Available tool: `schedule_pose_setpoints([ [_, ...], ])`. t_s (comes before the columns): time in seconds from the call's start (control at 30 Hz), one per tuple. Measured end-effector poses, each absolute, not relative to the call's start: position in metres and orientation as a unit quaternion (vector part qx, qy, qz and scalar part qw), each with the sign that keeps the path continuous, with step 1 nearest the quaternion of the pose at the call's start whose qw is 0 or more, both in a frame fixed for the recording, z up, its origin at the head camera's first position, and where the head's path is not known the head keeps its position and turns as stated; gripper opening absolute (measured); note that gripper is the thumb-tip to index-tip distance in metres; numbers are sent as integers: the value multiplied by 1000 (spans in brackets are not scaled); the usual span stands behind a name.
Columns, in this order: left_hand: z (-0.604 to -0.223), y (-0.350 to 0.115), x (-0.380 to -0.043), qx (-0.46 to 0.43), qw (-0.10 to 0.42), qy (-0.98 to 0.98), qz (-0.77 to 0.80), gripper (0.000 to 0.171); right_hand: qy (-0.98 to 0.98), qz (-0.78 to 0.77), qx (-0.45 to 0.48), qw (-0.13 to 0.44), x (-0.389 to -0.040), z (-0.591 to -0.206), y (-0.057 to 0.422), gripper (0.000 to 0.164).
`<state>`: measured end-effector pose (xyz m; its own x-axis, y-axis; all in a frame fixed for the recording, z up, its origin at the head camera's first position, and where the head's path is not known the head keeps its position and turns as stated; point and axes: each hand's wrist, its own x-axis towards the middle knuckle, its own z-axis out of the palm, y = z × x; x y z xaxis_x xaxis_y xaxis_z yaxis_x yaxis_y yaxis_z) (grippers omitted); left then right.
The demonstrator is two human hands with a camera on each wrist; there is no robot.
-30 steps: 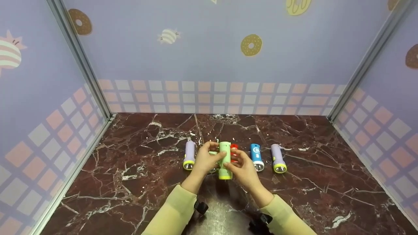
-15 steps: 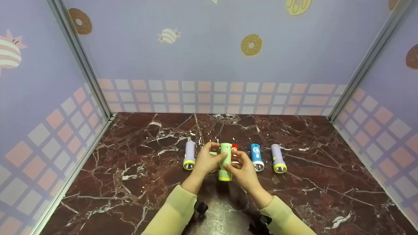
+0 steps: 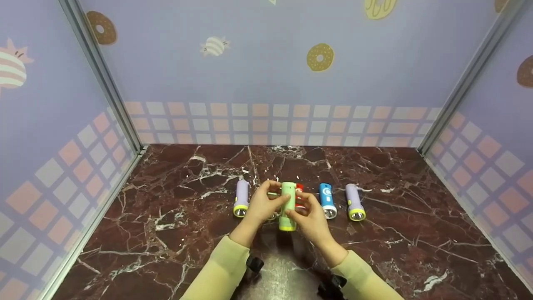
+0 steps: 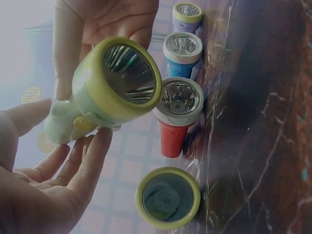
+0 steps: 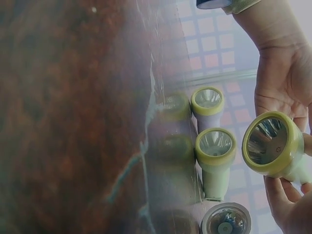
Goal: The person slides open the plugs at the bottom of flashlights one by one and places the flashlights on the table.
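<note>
A pale green flashlight [image 3: 288, 212] with a yellow rim is held above the table between both hands, its lens end towards the person. The left hand [image 3: 263, 205] grips it from the left, with the thumb on its upper side. From the right, the right hand [image 3: 311, 216] holds it between thumb and fingers. In the left wrist view, the lens and a yellow switch on the held flashlight [image 4: 117, 83] show. Behind the hands, a second green flashlight [image 5: 215, 165] and a red flashlight [image 4: 174, 139] are partly hidden in the head view.
On the dark red marbled table [image 3: 200, 258] a purple flashlight [image 3: 242, 198] lies to the left. A blue flashlight [image 3: 327, 200] and another purple flashlight [image 3: 354, 202] lie to the right. Patterned panels [image 3: 266, 75] enclose the back and sides.
The held green flashlight has shifted very slightly towards the person and to the right. Both hands keep nearly the same place and grip, and the other flashlights have not moved.
</note>
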<state>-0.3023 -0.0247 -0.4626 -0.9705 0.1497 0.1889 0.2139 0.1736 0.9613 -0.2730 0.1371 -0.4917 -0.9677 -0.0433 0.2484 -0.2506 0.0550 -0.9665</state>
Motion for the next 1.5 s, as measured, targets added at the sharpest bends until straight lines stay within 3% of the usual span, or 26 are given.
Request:
schedule_pose_setpoints([
  [0.47, -466, -25, -305, -135, 60, -748, -647, 43, -726, 675, 103, 88, -271, -494, 134, 51],
  [0.9, -468, -29, -309, -165, 35, -733, -659, 38, -720, 680, 108, 80, -270, -495, 134, 50],
  [1.5, -462, -27, -308, -168, 47, -738, -652, 37, -716, 683, 113, 88, -269, -493, 135, 51],
])
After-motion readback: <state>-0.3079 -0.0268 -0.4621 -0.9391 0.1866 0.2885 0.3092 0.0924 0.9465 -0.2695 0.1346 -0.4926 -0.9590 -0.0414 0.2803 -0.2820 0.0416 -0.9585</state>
